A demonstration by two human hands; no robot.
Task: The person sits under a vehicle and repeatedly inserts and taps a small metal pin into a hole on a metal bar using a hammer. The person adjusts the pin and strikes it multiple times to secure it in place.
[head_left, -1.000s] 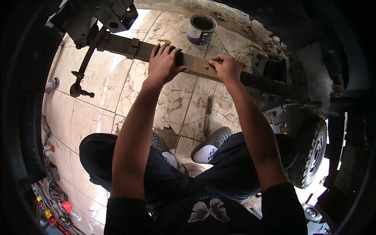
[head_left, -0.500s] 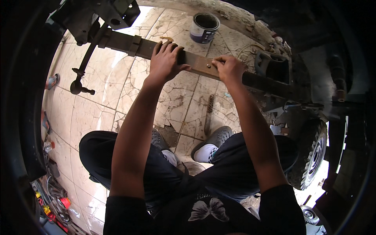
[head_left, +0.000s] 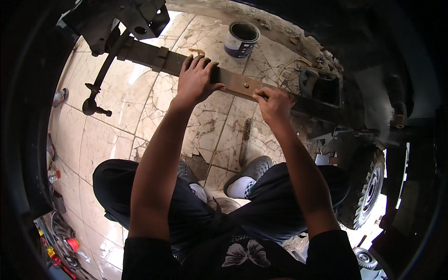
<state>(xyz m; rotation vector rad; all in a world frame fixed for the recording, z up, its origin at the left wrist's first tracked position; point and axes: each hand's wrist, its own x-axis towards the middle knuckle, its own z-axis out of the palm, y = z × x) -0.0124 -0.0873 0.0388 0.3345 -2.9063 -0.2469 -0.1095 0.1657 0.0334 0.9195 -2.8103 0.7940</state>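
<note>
A long dark leaf spring (head_left: 229, 82) runs across in front of me, sloping down to the right, with a metal clip (head_left: 160, 59) around it on the left. A round bolt head (head_left: 246, 85) sits on a brownish, bare-looking stretch of its top face. My left hand (head_left: 196, 80) grips the spring left of the bolt, fingers over the far edge and thumb along the near one. Just right of the bolt, my right hand (head_left: 275, 105) is closed, thumb and forefinger pinched at the near edge. What lies inside its fingers, if anything, is hidden.
Behind the spring stands an open paint can (head_left: 241, 39). A rod with a ball joint (head_left: 89, 106) hangs at left. A wire brush (head_left: 245, 140) lies on the cracked tiles between spring and shoes. To the right is a tyre (head_left: 371, 186); tools (head_left: 58, 254) lie lower left.
My right hand has slid from beside the bolt head, down and slightly right to the spring's near edge. The left hand keeps its hold. The view has shifted slightly.
</note>
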